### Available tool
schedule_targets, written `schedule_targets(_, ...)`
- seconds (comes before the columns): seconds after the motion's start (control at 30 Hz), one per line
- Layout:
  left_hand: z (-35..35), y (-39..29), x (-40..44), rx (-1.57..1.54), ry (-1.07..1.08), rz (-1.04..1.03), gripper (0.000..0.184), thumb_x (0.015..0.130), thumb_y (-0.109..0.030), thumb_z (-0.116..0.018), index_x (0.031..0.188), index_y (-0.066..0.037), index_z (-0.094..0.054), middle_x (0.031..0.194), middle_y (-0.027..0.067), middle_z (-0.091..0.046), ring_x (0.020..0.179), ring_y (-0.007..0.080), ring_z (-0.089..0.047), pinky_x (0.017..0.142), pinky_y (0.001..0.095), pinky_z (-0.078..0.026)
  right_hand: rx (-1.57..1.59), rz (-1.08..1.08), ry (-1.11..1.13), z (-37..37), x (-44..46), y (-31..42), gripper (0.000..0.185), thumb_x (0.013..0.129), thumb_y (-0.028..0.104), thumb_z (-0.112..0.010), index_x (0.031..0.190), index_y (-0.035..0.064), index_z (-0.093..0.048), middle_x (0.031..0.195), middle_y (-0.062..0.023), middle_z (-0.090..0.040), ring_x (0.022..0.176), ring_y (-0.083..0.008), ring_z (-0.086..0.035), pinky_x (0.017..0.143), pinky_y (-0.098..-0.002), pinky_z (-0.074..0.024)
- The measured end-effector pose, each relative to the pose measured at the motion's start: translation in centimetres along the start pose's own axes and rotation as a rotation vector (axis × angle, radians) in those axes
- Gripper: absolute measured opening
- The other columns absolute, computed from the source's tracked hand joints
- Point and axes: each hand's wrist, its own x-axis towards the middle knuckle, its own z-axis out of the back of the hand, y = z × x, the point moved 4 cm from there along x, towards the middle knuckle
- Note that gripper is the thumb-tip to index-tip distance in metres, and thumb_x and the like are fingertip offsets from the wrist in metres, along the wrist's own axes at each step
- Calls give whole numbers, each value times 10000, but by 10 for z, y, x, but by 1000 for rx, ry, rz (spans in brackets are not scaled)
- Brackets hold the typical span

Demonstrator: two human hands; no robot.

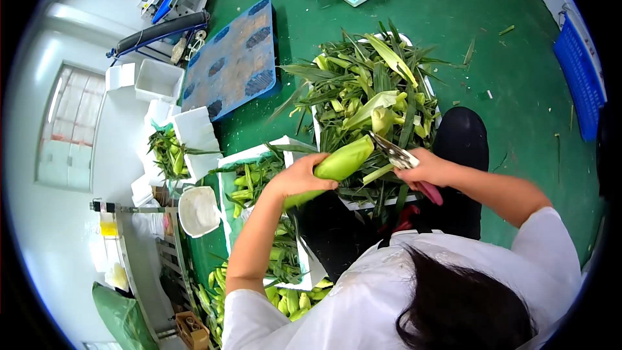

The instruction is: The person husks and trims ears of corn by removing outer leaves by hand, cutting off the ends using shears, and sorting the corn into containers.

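Trimming seems to be the step in hand: the left grip (301, 178) is clasping a green corn ear (345, 159) beside heaped leaves (382, 81), while the right grip (424, 167) is holding shears (396, 153) at its end. Cutting is probably calling for steadiness.

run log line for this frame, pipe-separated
left hand: holding corn ear | right hand: holding shears | blades: at ear's end | husk heap: in front
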Motion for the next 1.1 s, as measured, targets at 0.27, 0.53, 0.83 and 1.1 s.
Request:
schedule_targets(0.27, 12, -86, -7, 717, -126, -206, 636, 658, -202, -820, 1256, -150, -609, 1147, 87, -635, 1079, 303, -612, 988, 449, -450, -674, 431, -312, -15, -13, 81, 606, 746, 241, -804, 1222, -2, -519, 1039, -193, -648, 952, -324, -653, 869, -380, -508)
schedule_targets(0.53, -45, -39, -41, -118, -1242, -297, 648, 824, -155, -770, 1391, -74, -467, 1410, 152, -450, 1328, 335, -432, 1103, 465, -356, -306, 504, -380, -54, 13, 40, 624, 765, 170, -778, 1279, 7, -465, 1054, -181, -640, 965, -304, -649, 853, -383, -503)
schedule_targets(0.83, -64, 40, -6, -1976, -671, -306, 630, 987, -589, -321, 1241, -63, -555, 1232, 96, -637, 1129, 255, -621, 954, 426, -490, -307, 324, -576, -56, 8, 28, 502, 808, 154, -745, 1230, 2, -519, 1003, -155, -637, 890, -287, -634, 784, -382, -497)
schedule_targets(1.1, -60, 22, -45, -355, -909, -66, 538, 881, -144, -700, 1349, 5, -481, 1098, 108, -654, 972, 176, -623, 888, 304, -491, -472, 239, -112, -52, 17, 50, 905, 764, 478, -812, 1393, -49, -432, 1253, -217, -565, 1148, -329, -571, 994, -403, -449)
